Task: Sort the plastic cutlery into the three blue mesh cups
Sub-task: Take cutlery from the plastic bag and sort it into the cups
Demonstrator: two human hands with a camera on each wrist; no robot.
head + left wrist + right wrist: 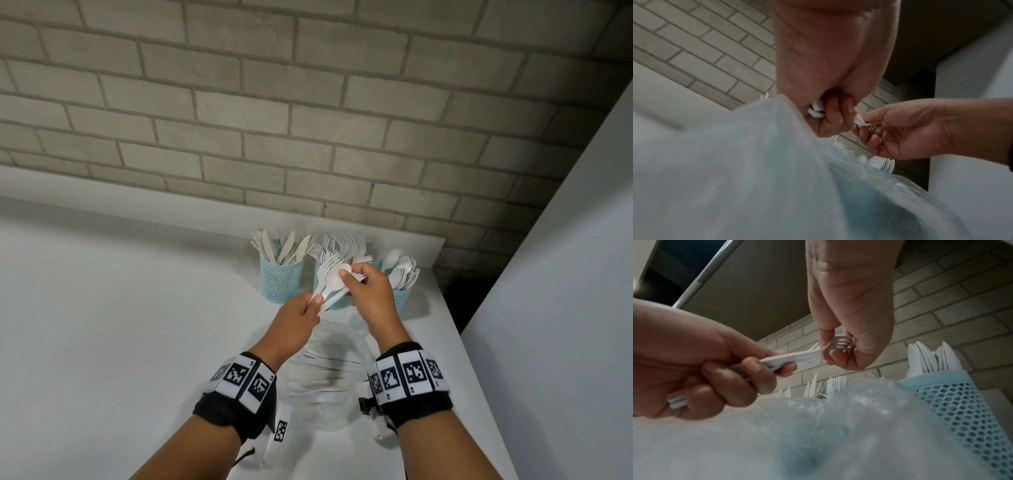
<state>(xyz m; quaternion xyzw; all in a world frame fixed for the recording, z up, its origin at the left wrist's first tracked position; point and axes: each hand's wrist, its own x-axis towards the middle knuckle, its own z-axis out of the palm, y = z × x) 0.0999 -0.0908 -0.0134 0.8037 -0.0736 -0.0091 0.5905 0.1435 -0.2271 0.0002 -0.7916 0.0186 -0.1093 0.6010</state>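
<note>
Three blue mesh cups stand in a row near the brick wall. The left cup (pixel 281 279) holds knives, the middle cup (pixel 322 294) forks and the right cup (pixel 403 297) spoons. My left hand (pixel 315 303) grips the handles of a small bundle of white cutlery (pixel 329 274), forks with one spoon on top, held in front of the middle cup. My right hand (pixel 352 275) pinches the head of a fork (pixel 838 344) from that bundle between thumb and fingers. In the right wrist view, the left hand (pixel 719 373) curls round the handles.
A clear plastic bag (pixel 325 377) with more white cutlery lies on the white table (pixel 137 325) under my wrists. The table's right edge (pixel 455 329) runs close to the spoon cup, beside a white panel (pixel 565 308). The brick wall (pixel 308 120) is right behind the cups.
</note>
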